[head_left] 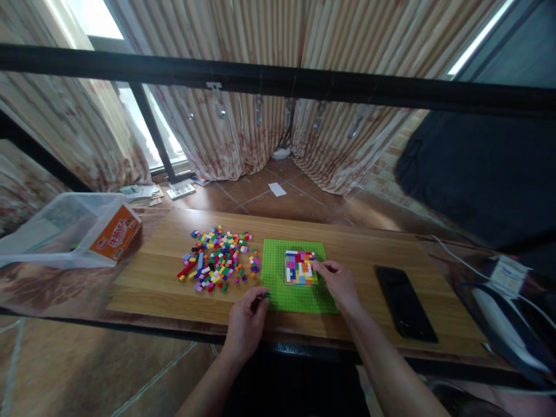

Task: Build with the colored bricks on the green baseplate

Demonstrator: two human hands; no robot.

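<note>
On the green baseplate sits a low, square build of many-coloured toy bricks. My right hand is at the right edge of this build, thumb and forefinger pinched together; whatever is between them is too small to make out. Near the baseplate's lower left corner, my left hand is closed in a pinch, with a small dark green brick at its fingertips. Left of the baseplate lies a loose pile of mixed toy bricks, including a few longer red and blue ones.
A black phone lies on the wooden board to the right. At the far left stands a clear plastic box with an orange label. A clothes iron and its cord are at the right edge. A dark bar crosses above the table.
</note>
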